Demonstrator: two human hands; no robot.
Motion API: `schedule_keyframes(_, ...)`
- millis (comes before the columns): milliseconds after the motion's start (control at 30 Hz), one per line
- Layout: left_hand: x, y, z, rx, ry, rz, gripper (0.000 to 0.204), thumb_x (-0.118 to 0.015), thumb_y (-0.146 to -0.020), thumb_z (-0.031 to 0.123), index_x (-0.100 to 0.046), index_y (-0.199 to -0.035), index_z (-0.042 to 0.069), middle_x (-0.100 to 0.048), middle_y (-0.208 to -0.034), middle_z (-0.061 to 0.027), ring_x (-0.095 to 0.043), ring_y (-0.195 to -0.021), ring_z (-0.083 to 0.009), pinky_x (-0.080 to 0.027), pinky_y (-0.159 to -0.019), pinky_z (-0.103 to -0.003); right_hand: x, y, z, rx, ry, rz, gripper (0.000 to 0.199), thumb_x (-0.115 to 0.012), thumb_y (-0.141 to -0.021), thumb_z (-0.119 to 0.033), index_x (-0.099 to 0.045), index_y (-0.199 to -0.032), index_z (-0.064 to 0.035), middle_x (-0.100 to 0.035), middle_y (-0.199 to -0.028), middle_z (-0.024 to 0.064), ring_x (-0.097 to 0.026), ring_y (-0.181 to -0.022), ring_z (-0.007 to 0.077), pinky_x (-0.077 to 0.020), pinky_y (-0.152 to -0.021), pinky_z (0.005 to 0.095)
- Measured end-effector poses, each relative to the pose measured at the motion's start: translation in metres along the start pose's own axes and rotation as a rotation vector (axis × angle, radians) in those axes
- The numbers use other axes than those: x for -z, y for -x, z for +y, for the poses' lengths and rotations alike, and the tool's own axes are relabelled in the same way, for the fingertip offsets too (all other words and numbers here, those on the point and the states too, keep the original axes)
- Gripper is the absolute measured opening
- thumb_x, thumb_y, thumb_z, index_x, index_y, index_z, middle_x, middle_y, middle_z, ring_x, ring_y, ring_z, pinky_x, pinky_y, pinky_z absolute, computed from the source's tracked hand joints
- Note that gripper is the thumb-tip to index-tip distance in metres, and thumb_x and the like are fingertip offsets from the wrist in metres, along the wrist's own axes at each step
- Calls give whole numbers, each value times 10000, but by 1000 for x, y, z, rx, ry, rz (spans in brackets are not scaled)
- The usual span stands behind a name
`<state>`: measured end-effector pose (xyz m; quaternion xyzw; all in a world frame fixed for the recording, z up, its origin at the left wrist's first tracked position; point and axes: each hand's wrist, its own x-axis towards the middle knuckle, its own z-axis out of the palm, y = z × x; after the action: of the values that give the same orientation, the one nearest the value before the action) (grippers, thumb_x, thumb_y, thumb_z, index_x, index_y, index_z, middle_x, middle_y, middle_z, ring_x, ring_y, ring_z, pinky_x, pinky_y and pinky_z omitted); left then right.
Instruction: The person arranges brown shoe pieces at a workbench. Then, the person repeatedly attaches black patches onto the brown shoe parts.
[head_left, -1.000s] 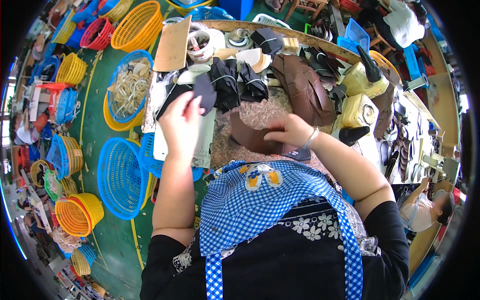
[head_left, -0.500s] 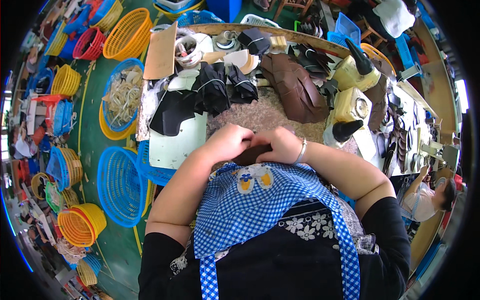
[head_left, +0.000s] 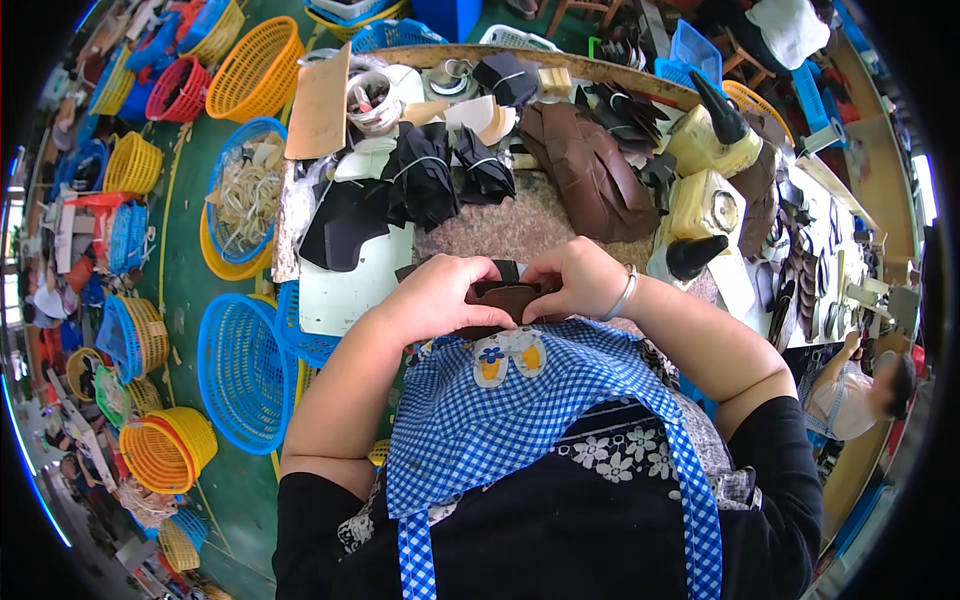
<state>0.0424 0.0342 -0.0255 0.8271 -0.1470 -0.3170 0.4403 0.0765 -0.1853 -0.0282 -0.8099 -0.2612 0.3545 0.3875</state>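
Close to my apron, at the table's near edge, both my hands grip a brown leather piece (head_left: 510, 301). My left hand (head_left: 447, 290) pinches its left side, thumb toward me. My right hand (head_left: 577, 280) pinches the right side, fingertips curled on it. Black material (head_left: 508, 270) shows just behind the brown leather between my hands; how the two are joined, I cannot tell. Beyond my right hand lies a stack of brown leather pieces (head_left: 590, 175). Tied bundles of black pieces (head_left: 422, 172) and a loose flat black piece (head_left: 342, 227) lie beyond my left hand.
Yellowish plastic containers with black cone-shaped spouts (head_left: 698, 257) stand right of my right hand. A white round container (head_left: 374, 103) and a cardboard sheet (head_left: 319, 105) are at the far left of the table. Blue baskets (head_left: 243, 375) stand on the floor leftward. Another person (head_left: 848, 397) sits at right.
My hands have moved slightly apart, and my right hand has shifted up and right. More of the brown leather shows between them, and black material has come into view behind it.
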Motion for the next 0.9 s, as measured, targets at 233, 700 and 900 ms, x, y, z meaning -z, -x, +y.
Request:
schedule_keyframes(233,-13,2,-9,-38,-67,133,346,-788,-640,192,-634,-875,-10,-668,-770,-121,-650,-683,-171,-504,-630,-282,-5,-1,6,138,110,68,346,-796,-604,-260,-690,-860,-52,-645,-686,87,-622,-592,175,-489,-573,274)
schedule_keyframes(700,-11,6,-8,-221,49,112,249,-737,-668,165,-598,-825,32,-629,-761,-79,-607,-689,-164,-474,-617,-287,-13,-6,6,141,-102,-127,401,-770,-625,-319,-672,-878,-23,-647,-745,147,-631,-680,229,-485,-644,315)
schedule_keyframes(900,-15,-2,-36,-111,863,-251,387,-710,-718,-43,-489,-1026,32,-616,-788,-42,-603,-792,-93,-483,-710,-217,-8,-9,5,62,-138,-268,444,-774,-644,-339,-652,-880,16,-634,-711,146,-592,-637,174,-471,-607,305)
